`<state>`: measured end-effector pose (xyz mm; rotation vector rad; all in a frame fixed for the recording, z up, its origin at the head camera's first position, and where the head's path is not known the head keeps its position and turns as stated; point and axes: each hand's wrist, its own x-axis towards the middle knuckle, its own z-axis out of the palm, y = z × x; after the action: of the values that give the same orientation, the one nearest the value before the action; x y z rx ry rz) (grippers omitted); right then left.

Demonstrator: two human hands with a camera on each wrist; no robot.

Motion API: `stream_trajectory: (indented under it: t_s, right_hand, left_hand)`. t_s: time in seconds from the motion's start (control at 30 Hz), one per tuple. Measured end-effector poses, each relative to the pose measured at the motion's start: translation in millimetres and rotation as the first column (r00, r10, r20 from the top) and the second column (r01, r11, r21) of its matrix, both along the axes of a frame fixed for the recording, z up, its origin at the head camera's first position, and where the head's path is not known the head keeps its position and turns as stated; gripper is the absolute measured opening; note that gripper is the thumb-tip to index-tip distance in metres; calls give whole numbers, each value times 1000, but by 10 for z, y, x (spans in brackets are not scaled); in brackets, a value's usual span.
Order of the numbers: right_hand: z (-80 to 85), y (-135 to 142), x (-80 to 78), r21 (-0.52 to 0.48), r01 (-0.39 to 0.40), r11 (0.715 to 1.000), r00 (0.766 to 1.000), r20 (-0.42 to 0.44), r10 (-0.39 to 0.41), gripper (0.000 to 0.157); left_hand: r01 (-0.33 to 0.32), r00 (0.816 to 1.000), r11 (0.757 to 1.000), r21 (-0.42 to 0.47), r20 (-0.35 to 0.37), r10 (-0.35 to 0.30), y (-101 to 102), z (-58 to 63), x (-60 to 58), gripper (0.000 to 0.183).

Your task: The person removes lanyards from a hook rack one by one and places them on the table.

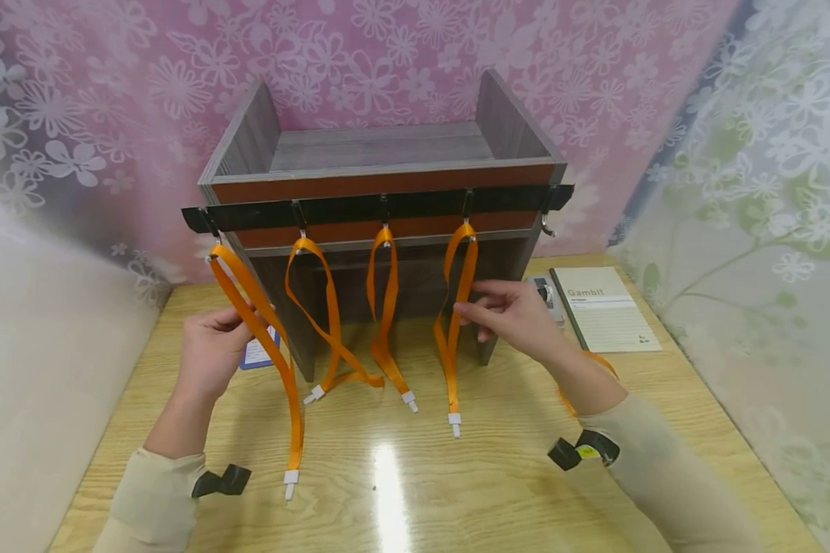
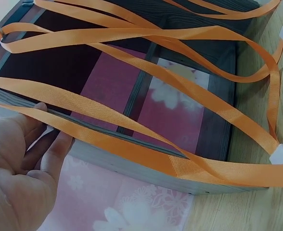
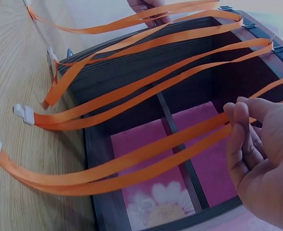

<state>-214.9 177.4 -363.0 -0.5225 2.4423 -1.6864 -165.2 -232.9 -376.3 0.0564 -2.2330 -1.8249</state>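
Note:
Several orange lanyards with white end clips hang from hooks on a black strip [image 1: 422,204] across a grey wooden shelf. My left hand [image 1: 210,349] is at the leftmost lanyard [image 1: 293,415], and its fingertips pinch one strap partway down, as the left wrist view shows. With thumb and fingers, my right hand [image 1: 515,315] pinches a strap of the fourth lanyard [image 1: 451,361] below its hook. Between the hands hang the second lanyard [image 1: 331,307], its straps crossed, and the third lanyard [image 1: 382,338]. The rightmost hook [image 1: 547,226] bears no lanyard.
The shelf [image 1: 380,146] stands against a flowered pink wall. A notebook [image 1: 612,311] lies at the right on the wooden table [image 1: 484,491], beside a partly hidden clear item [image 1: 556,307]. Another orange strap [image 1: 603,364] shows near my right forearm. A blue-edged card [image 1: 259,352] lies behind the leftmost lanyard.

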Motion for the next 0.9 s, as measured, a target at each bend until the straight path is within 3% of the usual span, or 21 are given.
stream_trajectory:
  t_s: [0.23, 0.4, 0.63, 0.9]
  right_hand:
    - [4, -130, -25, -16, -22, 1000, 998, -51, 21, 23]
    - [6, -220, -24, 5, -10, 1000, 998, -56, 11, 23]
    - [62, -276, -15, 9, -11, 1000, 990, -143, 12, 19]
    - [264, -166, 108, 90, -47, 995, 980, -191, 63, 20]
  left_hand:
    - [9, 1000, 1000, 9, 0, -9, 13, -3, -6, 20]
    - [9, 1000, 1000, 16, 1, -9, -11, -5, 0, 15]
    - [4, 1000, 1000, -8, 0, -4, -14, -2, -3, 18]
    - [8, 1000, 1000, -11, -8, -8, -6, -6, 4, 17]
